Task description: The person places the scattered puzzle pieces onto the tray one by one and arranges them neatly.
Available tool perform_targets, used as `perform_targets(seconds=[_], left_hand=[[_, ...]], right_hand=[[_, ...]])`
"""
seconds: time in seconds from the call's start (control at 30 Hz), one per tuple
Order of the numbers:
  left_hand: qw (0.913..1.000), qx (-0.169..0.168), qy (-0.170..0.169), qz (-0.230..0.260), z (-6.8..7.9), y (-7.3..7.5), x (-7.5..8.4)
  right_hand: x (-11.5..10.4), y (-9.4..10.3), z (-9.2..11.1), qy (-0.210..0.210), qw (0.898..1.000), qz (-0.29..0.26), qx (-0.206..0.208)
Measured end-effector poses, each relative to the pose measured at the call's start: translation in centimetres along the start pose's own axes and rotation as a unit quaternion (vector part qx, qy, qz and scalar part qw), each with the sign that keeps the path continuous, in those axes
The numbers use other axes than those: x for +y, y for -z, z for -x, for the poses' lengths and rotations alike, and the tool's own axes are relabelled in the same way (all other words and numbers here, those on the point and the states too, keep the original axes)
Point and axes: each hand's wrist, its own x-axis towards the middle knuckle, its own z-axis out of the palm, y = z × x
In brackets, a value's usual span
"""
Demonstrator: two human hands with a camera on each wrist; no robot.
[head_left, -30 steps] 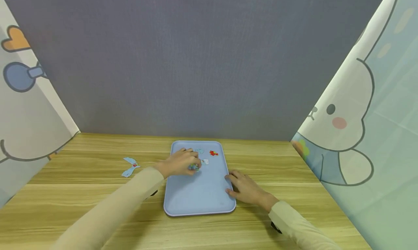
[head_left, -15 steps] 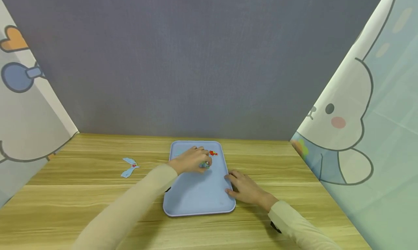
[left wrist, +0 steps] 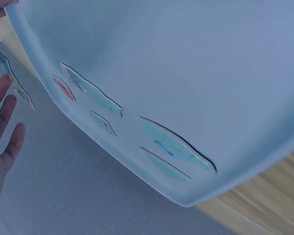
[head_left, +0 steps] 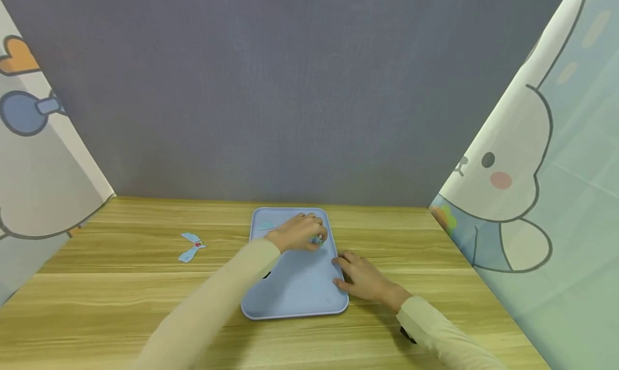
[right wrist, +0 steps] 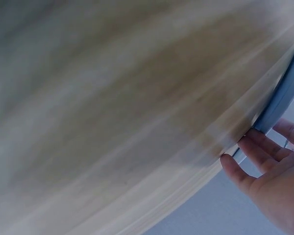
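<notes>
My left hand (head_left: 301,231) is over the far right part of the pale blue tray (head_left: 295,300) and pinches a thin, colourful puzzle piece (head_left: 316,240). In the left wrist view that flat piece (left wrist: 14,81) stands between the fingers and thumb, out past the tray rim as seen from there. Several flat light blue pieces lie in the tray, among them a large one (left wrist: 176,144) and a long one (left wrist: 93,90). A small red piece (left wrist: 63,88) is beside them. My right hand (head_left: 362,276) rests its fingertips against the tray's right rim, fingers loosely extended.
Light blue pieces (head_left: 192,252) with a red spot lie on the wooden table (head_left: 121,284), left of the tray. A grey panel (head_left: 271,91) stands behind the table. Printed cloth (head_left: 522,209) hangs on both sides.
My left hand has moved rightward across the tray with the puzzle piece and now covers the red piece in the head view. The right hand has stayed at the rim.
</notes>
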Motion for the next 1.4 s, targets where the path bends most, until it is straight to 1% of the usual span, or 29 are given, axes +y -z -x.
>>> perform_targets(seconds=[0.23,0.43,0.57,0.73,0.87,1.1,1.23,1.4], left_hand=[[0.9997,-0.01,0.017,0.016,-0.9,-0.5,0.2],[0.9989,-0.023,0.031,0.028,-1.3,-0.7,0.6],[0.9985,-0.029,0.04,0.021,-1.4,-1.2,0.6],[0.9977,-0.038,0.047,0.028,-1.6,-2.0,0.5],[0.998,-0.037,0.045,0.026,-1.6,-2.4,0.5],[0.9989,-0.031,0.036,0.008,-1.6,-2.8,0.9],[0.9987,-0.032,0.038,-0.004,-1.6,-3.1,0.9],[0.9984,-0.035,0.045,-0.005,-1.7,-3.3,0.9]], right_hand=[[-0.1,0.0,-0.1,-0.001,1.0,0.004,-0.001],[0.0,0.0,-0.2,-0.003,1.0,-0.004,-0.004],[0.0,0.0,-0.2,-0.006,1.0,-0.012,-0.005],[-0.1,0.0,-0.2,-0.007,1.0,-0.013,-0.005],[0.0,0.0,-0.2,-0.007,1.0,-0.014,-0.005],[0.0,-0.1,-0.1,-0.002,1.0,-0.009,0.002],[0.0,-0.1,-0.1,0.005,1.0,-0.007,0.01],[0.0,0.0,-0.1,0.002,1.0,-0.008,0.006]])
